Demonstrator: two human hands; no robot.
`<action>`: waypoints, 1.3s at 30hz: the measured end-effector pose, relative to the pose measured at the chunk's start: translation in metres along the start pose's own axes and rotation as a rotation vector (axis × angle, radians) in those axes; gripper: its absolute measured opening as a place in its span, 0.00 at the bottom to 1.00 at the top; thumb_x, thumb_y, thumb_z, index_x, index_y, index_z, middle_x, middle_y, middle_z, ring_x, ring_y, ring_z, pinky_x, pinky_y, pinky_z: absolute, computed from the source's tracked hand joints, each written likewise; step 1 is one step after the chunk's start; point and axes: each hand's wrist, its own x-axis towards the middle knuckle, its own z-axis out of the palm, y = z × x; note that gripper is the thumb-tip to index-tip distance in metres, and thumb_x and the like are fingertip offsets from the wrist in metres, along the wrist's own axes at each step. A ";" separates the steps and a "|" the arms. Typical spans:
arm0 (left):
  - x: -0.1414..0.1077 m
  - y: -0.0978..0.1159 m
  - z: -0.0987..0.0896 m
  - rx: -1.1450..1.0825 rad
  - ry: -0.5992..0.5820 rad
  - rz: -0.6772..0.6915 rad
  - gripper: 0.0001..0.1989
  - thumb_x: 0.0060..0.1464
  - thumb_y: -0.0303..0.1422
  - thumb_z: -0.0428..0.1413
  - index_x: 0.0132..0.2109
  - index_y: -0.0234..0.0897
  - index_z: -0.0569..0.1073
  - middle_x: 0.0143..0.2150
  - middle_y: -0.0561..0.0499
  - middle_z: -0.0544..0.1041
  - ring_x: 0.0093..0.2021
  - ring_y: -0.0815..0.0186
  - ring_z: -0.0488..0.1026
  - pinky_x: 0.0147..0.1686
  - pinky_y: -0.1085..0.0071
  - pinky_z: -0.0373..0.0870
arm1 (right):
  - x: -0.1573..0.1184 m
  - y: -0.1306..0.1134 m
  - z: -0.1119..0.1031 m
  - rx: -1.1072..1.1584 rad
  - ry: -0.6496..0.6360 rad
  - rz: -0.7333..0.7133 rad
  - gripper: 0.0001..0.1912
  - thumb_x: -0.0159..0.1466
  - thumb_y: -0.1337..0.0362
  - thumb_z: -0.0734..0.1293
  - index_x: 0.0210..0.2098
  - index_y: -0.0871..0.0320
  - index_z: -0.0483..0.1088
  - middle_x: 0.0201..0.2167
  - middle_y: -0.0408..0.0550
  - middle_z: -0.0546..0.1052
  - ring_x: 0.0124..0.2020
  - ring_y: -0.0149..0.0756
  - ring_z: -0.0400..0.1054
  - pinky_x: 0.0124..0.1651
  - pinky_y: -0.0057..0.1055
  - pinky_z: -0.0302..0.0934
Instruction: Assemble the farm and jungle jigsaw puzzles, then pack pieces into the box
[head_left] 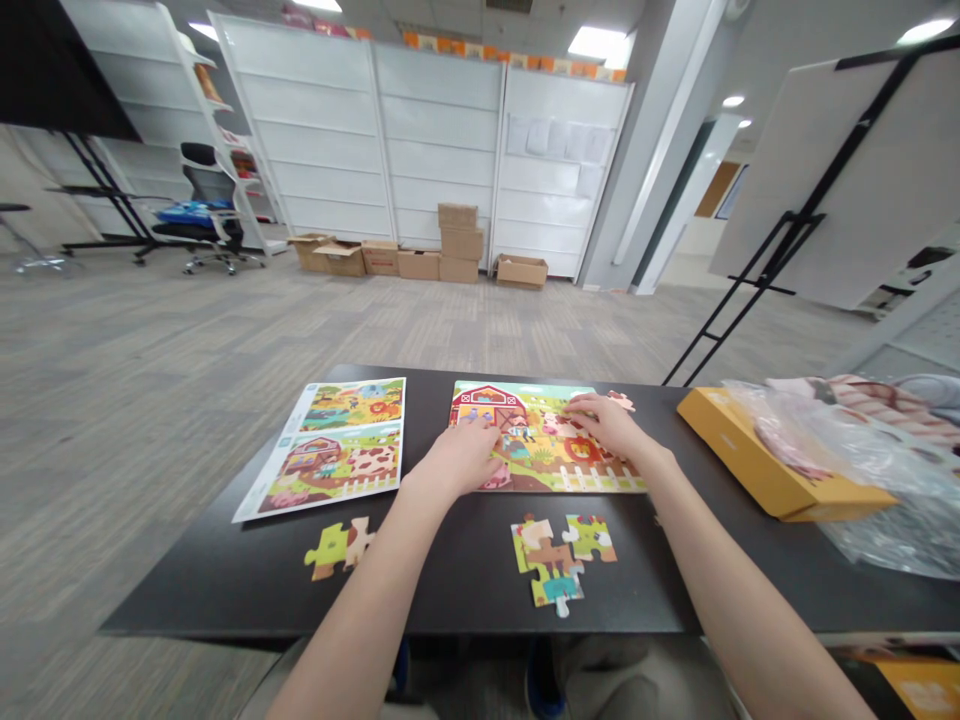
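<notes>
A farm-scene jigsaw puzzle with a red barn, a lion and a white fence lies on the black table. My left hand rests on its left part, fingers on the barn area and thumb apart. On the upper right part my right hand touches the picture with its fingers stretched out; what lies under the fingertips is hidden. Closer to me are loose puzzle pieces, with another couple of pieces beside my left forearm. One more piece sits beyond my right hand.
A printed picture sheet lies left of the puzzle. At the right stand a yellow box and clear plastic packaging. Beyond the table are cardboard boxes, white shelves and an office chair; an easel board stands right.
</notes>
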 end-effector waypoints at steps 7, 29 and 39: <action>-0.001 0.002 -0.003 -0.028 -0.028 -0.015 0.14 0.60 0.35 0.52 0.49 0.39 0.76 0.56 0.41 0.74 0.55 0.54 0.73 0.49 0.61 0.73 | 0.001 0.004 0.001 -0.070 -0.008 -0.044 0.13 0.67 0.62 0.64 0.42 0.53 0.82 0.46 0.52 0.81 0.51 0.47 0.74 0.58 0.44 0.65; 0.000 -0.001 -0.001 -0.059 -0.008 0.003 0.13 0.59 0.34 0.52 0.49 0.39 0.77 0.54 0.42 0.75 0.53 0.54 0.74 0.49 0.60 0.73 | -0.001 0.009 0.001 -0.197 0.122 0.037 0.17 0.68 0.70 0.59 0.47 0.58 0.77 0.47 0.54 0.80 0.49 0.43 0.74 0.55 0.40 0.65; -0.035 -0.048 -0.040 -0.153 0.124 -0.066 0.19 0.60 0.35 0.50 0.55 0.37 0.75 0.54 0.42 0.78 0.52 0.57 0.75 0.54 0.63 0.69 | 0.000 0.001 -0.004 -0.333 -0.031 0.083 0.19 0.62 0.75 0.58 0.39 0.56 0.80 0.43 0.48 0.83 0.44 0.39 0.74 0.50 0.32 0.62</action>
